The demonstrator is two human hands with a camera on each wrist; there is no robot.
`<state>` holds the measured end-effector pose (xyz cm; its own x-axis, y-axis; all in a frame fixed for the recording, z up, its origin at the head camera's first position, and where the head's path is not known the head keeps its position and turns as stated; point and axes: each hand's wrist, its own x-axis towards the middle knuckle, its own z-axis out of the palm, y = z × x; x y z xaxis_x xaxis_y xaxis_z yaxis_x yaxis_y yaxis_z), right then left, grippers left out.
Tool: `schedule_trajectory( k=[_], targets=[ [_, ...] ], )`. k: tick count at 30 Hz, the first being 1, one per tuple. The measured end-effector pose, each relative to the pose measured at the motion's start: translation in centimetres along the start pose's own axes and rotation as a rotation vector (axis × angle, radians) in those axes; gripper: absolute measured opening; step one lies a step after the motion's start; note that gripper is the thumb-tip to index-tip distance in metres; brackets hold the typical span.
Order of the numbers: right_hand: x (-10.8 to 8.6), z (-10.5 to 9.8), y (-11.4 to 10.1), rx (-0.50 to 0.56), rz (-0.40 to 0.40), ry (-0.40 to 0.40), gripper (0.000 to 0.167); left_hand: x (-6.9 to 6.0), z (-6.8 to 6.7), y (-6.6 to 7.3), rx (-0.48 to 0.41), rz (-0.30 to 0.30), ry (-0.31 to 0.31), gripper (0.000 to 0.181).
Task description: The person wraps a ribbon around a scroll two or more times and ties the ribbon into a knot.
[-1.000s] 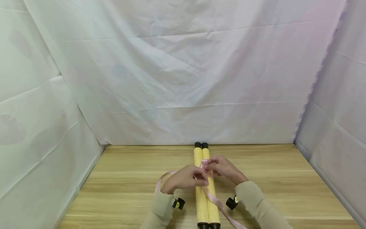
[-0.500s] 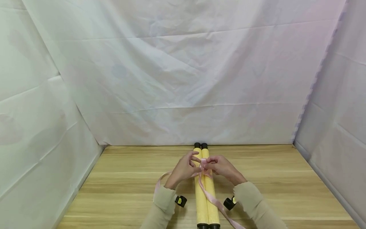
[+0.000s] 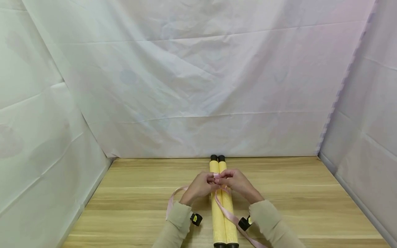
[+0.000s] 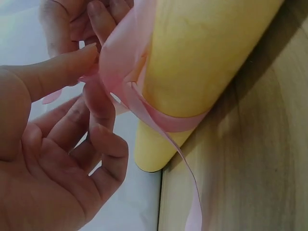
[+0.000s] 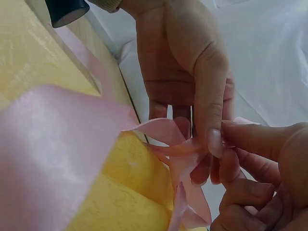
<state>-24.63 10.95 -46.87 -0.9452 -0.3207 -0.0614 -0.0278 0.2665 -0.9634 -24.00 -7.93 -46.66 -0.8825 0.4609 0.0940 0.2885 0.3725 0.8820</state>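
Two yellow rods (image 3: 219, 220) with black end caps lie side by side on the table, pointing away from me. A pink ribbon (image 3: 228, 216) is wrapped around them, with loops standing above the rods. My left hand (image 3: 198, 187) pinches the ribbon between thumb and index finger, its other fingers loosely curled in the left wrist view. My right hand (image 3: 238, 183) also pinches ribbon, its fingertips meeting the left hand's over the rods. In the right wrist view, ribbon folds (image 5: 185, 163) hang beside the fingers; the knot's exact form is partly hidden.
The wood-grain table (image 3: 139, 199) ends at a white cloth backdrop (image 3: 198, 86). One ribbon tail curves left past the left wrist; another runs down to the right across the rods. Black wrist cameras (image 3: 196, 219) sit under both sleeves.
My left hand has moved up from across the rods to the ribbon loop and now pinches it. The right hand, still pinching ribbon, has shifted slightly left; the raised loop has moved left too.
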Motion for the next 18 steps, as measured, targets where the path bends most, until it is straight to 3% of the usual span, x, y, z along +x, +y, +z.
schedule_trajectory(
  k=[7,14,18],
  targets=[
    [-0.2,0.5,0.0,-0.033,-0.035,0.032,0.021,0.0,0.3,-0.5,-0.055,0.032,-0.012,0.012],
    [-1.1,0.4,-0.6,-0.179,-0.002,0.106,0.031,-0.1,0.5,-0.9,-0.059,-0.006,0.03,0.018],
    [-1.7,0.1,-0.9,-0.253,0.016,0.024,0.034,0.1,0.5,-1.0,-0.032,-0.009,0.035,0.009]
  ],
)
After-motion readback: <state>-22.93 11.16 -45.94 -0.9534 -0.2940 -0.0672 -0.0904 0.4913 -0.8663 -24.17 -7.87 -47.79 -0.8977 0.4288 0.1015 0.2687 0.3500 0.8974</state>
